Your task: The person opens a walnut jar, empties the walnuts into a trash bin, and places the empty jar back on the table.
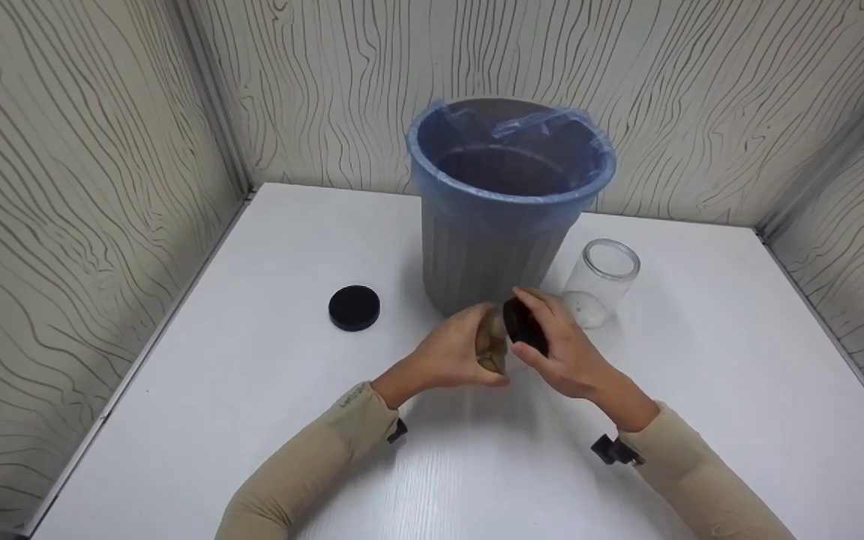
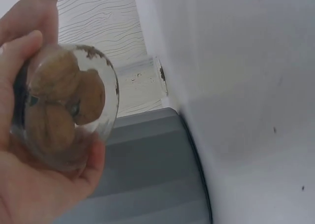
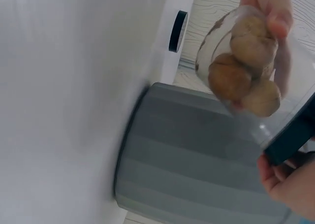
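My left hand [image 1: 456,351] grips a clear jar [image 3: 287,106], its fingers and thumb curled round the body. Several walnuts [image 2: 56,101] lie bunched inside, toward the jar's base. The jar is tipped onto its side above the white table, in front of the bin. At the mouth end, my right hand [image 1: 565,356] holds a black lid [image 3: 291,139] by its edge with fingers and thumb. In the head view the lid faces the left hand, and the left fingers cover much of the jar.
A grey bin [image 1: 477,259] with a blue liner [image 1: 511,199] stands close behind the hands. Another black lid [image 1: 355,307] lies on the table [image 1: 267,367] to the left. A second clear jar [image 1: 603,281] stands right of the bin. Wood-patterned walls [image 1: 327,90] enclose the table.
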### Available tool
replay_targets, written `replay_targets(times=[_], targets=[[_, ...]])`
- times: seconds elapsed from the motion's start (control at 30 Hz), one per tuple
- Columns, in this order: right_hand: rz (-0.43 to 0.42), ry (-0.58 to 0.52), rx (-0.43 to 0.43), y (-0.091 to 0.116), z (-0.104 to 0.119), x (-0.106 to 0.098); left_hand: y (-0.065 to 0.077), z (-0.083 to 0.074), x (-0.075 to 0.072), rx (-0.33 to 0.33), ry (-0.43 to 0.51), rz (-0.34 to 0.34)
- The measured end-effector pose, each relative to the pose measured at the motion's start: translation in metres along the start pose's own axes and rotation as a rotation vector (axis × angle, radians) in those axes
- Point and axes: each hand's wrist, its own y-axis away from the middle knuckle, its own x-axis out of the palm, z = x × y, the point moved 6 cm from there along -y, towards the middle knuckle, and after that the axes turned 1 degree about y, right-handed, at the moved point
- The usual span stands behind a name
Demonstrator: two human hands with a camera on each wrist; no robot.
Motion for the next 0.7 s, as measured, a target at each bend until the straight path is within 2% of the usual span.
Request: replay_targets(times=[0.17,0.23,0.33,0.43,0.53,0.7], targets=[[-0.002,0.023,0.144,-0.0018,-0.0031,0.002,-0.0006,-0.0028,-0.0009,0.0,-0.16,-0.059],[0.003,0.04,0.175,-0.0017,-0.0038,0.0034,-0.0003,-0.003,-0.0012,-0.003,-0.179,-0.065],[0.002,0.054,0.182,-0.0016,-0.0036,0.0042,0.0,-0.0033,-0.0016,0.001,-0.145,-0.052],[-0.017,0.064,0.126,-0.0019,-0.0014,0.003,0.0002,-0.0036,-0.0015,0.011,-0.076,-0.018],[-0.042,0.076,0.029,-0.0017,0.0013,0.0016,0.0011,-0.0034,-0.0018,0.011,-0.01,0.024],[-0.086,0.104,-0.122,0.0007,0.0042,0.0012,0.0033,-0.0031,-0.0027,0.014,0.046,0.084]])
